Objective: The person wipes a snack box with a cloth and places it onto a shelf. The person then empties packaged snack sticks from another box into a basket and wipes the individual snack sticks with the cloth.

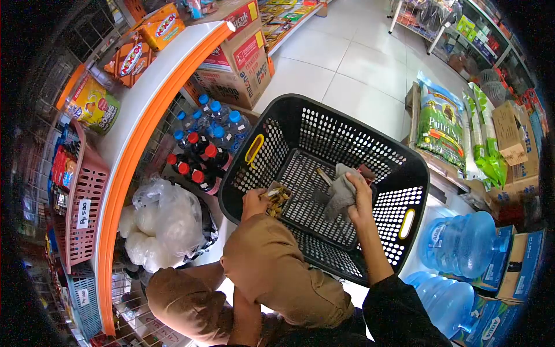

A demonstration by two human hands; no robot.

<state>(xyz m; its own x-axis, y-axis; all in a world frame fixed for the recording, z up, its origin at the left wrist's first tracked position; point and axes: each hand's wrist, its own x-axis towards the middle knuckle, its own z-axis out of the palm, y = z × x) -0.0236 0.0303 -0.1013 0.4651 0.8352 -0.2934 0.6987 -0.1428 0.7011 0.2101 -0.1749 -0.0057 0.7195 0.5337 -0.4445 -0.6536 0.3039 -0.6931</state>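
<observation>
You crouch over a black perforated basket (347,139) set on the floor, your knees in brown trousers (272,260) close to its near side. Your right hand (361,199) reaches in over the right part of the basket, fingers clamped on a grey cloth (340,199), which hangs below them inside the walls. Your left hand (254,203) is at the left inner side; fingers closed on the edge of a small box (277,201) of yellowish-brown pieces, contents too small to identify. The knee hides part of this hand's wrist. A thin stick (324,175) shows just left of the cloth, its lower end unclear. Left of the basket: blue-capped bottles (222,133) and red-capped bottles (199,159), grouped together, with a clear plastic bag (179,220) of white contents nearer you. Beyond the bottles, stacked cartons (234,75) stand beside an orange-edged shelf (167,63). Right of the basket: blue water jugs (465,240) lie on their sides near you; a green sack (442,118) leans farther off.
</observation>
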